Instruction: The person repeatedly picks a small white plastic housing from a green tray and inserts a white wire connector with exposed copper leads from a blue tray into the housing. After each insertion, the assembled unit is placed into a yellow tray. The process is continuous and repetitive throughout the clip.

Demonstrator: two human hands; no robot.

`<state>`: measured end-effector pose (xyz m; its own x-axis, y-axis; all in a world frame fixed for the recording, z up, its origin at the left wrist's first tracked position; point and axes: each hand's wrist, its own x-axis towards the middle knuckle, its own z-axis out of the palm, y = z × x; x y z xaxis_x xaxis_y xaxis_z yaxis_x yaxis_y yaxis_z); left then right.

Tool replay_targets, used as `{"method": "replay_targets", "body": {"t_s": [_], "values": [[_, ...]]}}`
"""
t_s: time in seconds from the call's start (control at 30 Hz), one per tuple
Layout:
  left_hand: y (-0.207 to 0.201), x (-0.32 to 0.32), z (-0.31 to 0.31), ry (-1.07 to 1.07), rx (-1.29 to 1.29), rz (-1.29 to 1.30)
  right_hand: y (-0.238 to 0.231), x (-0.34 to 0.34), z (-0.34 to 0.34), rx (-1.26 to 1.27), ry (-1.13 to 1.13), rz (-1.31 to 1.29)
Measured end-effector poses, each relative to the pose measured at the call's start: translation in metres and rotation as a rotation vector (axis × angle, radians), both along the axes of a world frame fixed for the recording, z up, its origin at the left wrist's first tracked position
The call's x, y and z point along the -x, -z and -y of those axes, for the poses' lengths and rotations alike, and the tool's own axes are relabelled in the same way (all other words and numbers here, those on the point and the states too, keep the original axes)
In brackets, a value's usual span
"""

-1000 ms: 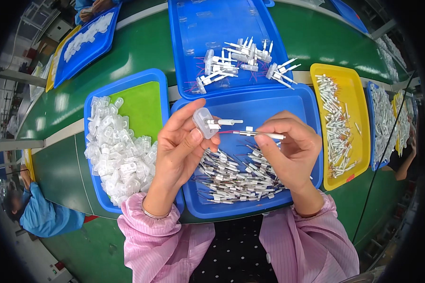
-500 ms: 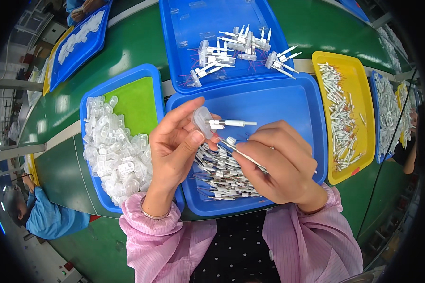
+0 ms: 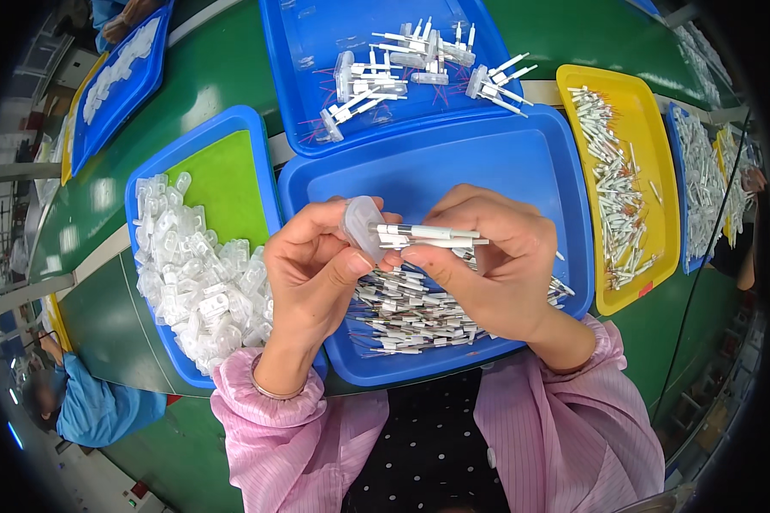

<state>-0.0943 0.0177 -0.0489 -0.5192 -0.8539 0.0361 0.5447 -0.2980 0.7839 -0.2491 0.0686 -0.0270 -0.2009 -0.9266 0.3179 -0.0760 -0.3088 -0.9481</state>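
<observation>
My left hand (image 3: 310, 269) pinches an oval frosted-clear plastic housing (image 3: 361, 227) above the large blue tray (image 3: 509, 141). Slim white rods (image 3: 428, 232) stick out of its right side, lying nearly level. My right hand (image 3: 509, 261) has thumb and fingers closed round the lower rods, close to the housing. Whether those rods are seated in it is hidden by the fingers. Beneath both hands, the tray's near half holds a heap of similar white rods (image 3: 411, 312) with thin leads.
A blue tray (image 3: 274, 162) at left holds clear housings (image 3: 201, 274) on a green sheet. Housings fitted with rods (image 3: 364, 81) lie in the far blue tray (image 3: 295, 111). More rods fill a yellow tray (image 3: 672, 201) at right. Co-workers in blue sleeves (image 3: 111, 398) appear at left.
My right hand has moved left to the housing, bringing a white rod up beside the one sticking out. My left hand still holds the housing. The view has shifted slightly.
</observation>
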Motion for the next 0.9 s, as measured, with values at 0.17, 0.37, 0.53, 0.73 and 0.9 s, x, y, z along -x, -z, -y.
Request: {"method": "replay_targets", "body": {"t_s": [0.17, 0.37, 0.53, 0.73, 0.9], "values": [[-0.004, 0.007, -0.006, -0.132, 0.091, 0.074, 0.002, -0.005, -0.002, -0.049, 0.074, -0.037], [0.006, 0.004, -0.002, -0.127, 0.253, 0.131, 0.004, -0.008, -0.006, -0.1, 0.059, -0.06], [0.004, 0.0, 0.003, 0.02, 0.069, 0.076, 0.011, -0.007, -0.001, -0.096, -0.007, 0.137], [0.003, 0.002, 0.002, -0.008, 0.097, 0.058, 0.009, -0.005, -0.001, -0.143, -0.024, 0.102], [-0.015, -0.028, 0.038, -0.377, 0.524, 0.679, -0.001, 0.006, 0.001, -0.219, 0.016, 0.144]]}}
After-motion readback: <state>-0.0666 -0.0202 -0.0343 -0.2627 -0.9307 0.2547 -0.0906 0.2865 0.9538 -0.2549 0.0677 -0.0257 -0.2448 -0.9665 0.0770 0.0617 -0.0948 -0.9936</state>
